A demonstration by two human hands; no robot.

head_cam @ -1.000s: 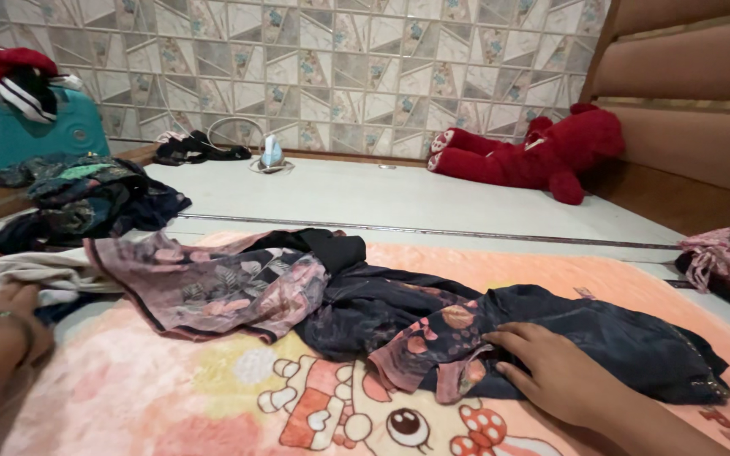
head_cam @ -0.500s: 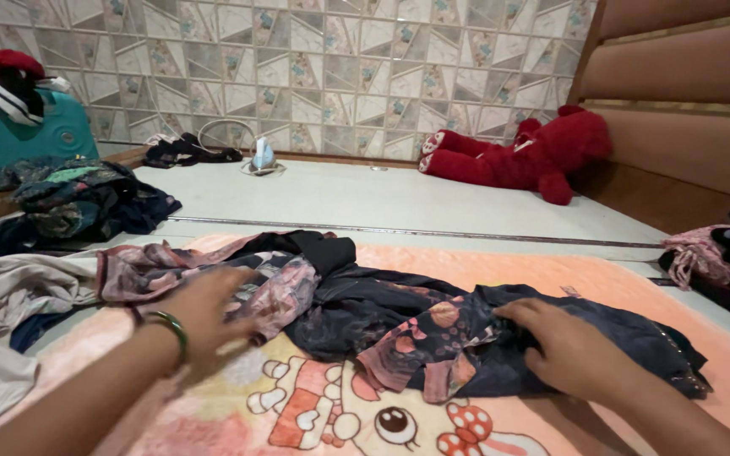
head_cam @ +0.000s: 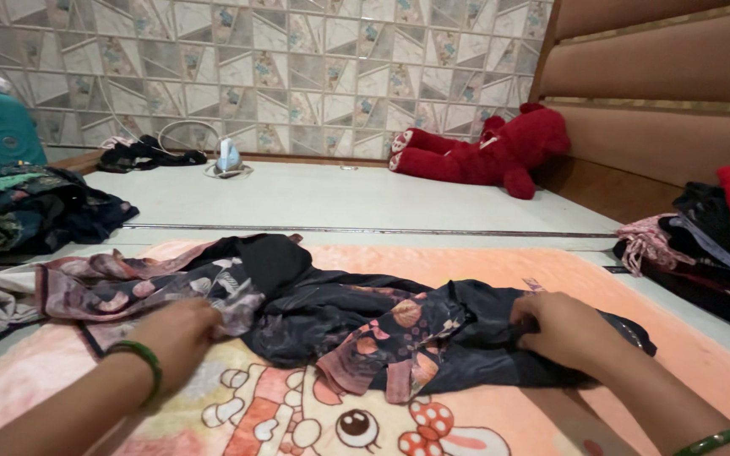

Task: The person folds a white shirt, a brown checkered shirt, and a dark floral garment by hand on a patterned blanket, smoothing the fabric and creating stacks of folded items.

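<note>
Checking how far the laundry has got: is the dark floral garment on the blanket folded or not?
Not folded: the dark floral garment lies crumpled and spread across the pink blanket, left hand and right hand gripping its ends.

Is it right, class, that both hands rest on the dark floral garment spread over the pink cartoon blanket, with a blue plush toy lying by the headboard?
Not quite: the plush toy is red, as the head view shows. Both the left hand and right hand do rest on the dark floral garment on the pink cartoon blanket.

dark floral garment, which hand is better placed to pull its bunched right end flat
Right, probably. The right hand already rests on the dark floral garment at its bunched right end, while the left hand sits at the opposite, pinkish end.
</note>
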